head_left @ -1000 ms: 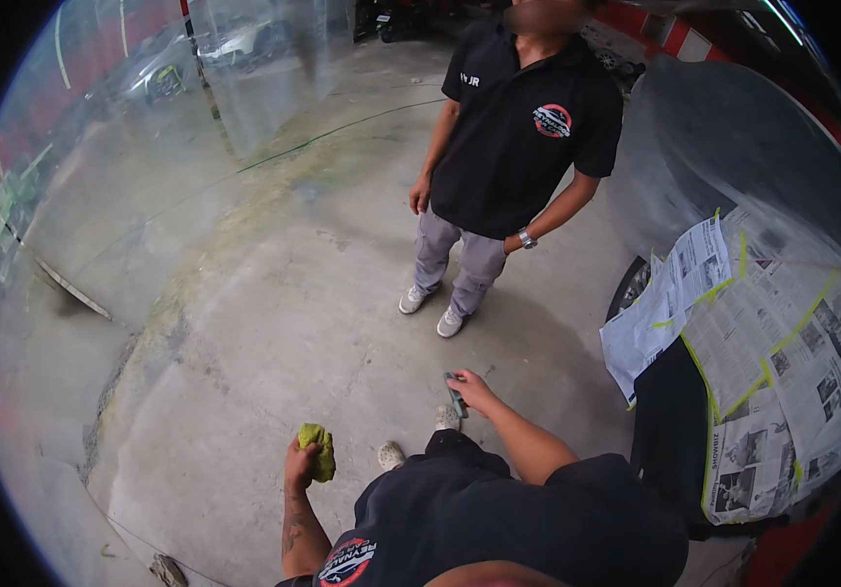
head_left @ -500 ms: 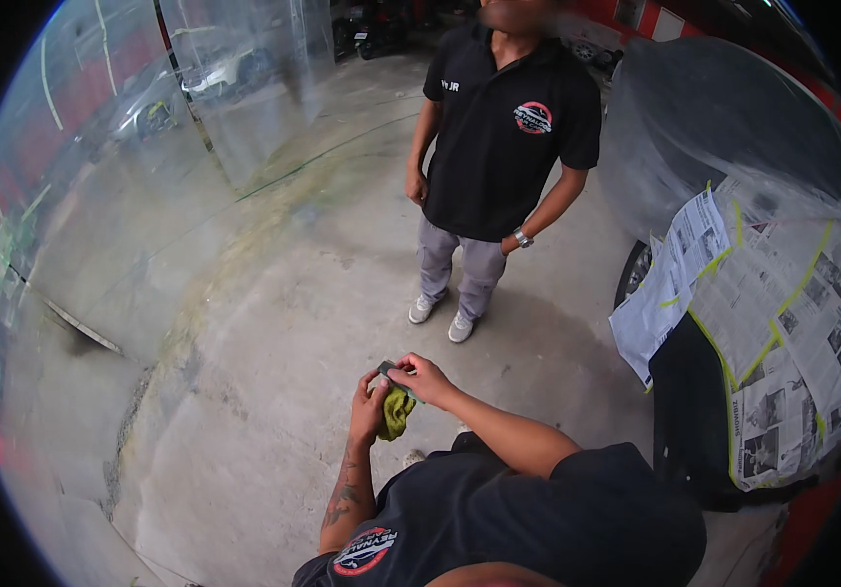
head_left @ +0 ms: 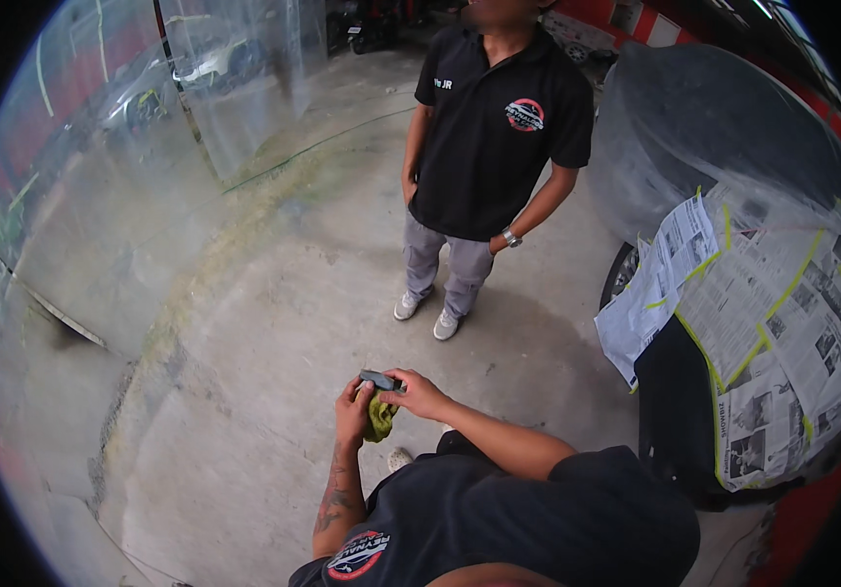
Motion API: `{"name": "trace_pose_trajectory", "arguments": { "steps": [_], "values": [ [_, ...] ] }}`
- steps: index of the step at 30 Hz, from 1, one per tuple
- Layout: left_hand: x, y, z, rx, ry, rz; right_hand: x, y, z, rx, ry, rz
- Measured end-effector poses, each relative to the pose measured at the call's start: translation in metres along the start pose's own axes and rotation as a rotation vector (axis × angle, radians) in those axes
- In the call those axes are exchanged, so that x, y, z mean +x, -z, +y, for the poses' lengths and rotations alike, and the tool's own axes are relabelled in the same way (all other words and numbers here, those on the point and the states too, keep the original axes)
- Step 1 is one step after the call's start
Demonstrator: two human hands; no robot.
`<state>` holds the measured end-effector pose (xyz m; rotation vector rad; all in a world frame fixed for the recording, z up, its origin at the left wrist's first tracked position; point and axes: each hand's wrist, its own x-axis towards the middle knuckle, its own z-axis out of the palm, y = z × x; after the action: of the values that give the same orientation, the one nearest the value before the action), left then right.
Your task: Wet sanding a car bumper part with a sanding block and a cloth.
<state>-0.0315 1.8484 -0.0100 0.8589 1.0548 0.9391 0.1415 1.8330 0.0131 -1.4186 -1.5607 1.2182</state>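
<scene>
Before my chest, my left hand [head_left: 351, 415] and my right hand [head_left: 420, 395] are close together, both closed on a small flat grey block [head_left: 376, 379]. The block's exact kind is too small to tell. My left thumb and fingers grip its left part, while my right fingers pinch its right end. A crumpled yellow-green cloth [head_left: 380, 421] hangs just below the block, between the two hands. It seems tucked into my left hand, though the fingers partly hide where it is held.
A person in a black shirt [head_left: 499, 137] stands facing me. At right, a car body part is masked with newspaper [head_left: 782, 323] and yellow-green tape, beside plastic sheeting [head_left: 733, 127]. Another clear plastic sheet [head_left: 244, 78] hangs at left. Concrete floor [head_left: 274, 323] lies between.
The grey block has turned from a steep slant to nearly level, showing more of its flat face. Both hands stay on it. The whole view has shifted slightly.
</scene>
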Motion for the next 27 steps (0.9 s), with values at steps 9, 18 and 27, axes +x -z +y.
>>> {"name": "trace_pose_trajectory", "arguments": {
  "steps": [9, 18, 27],
  "values": [
    [-0.005, 0.01, 0.001, -0.079, -0.02, 0.023, 0.008, -0.011, 0.003, 0.075, 0.005, -0.022],
    [-0.007, 0.008, 0.012, -0.018, 0.006, 0.021, 0.006, -0.009, -0.006, 0.058, -0.034, -0.034],
    [-0.001, 0.001, 0.007, -0.045, 0.039, -0.005, 0.007, -0.009, 0.011, -0.102, 0.147, 0.106]
  ]
}}
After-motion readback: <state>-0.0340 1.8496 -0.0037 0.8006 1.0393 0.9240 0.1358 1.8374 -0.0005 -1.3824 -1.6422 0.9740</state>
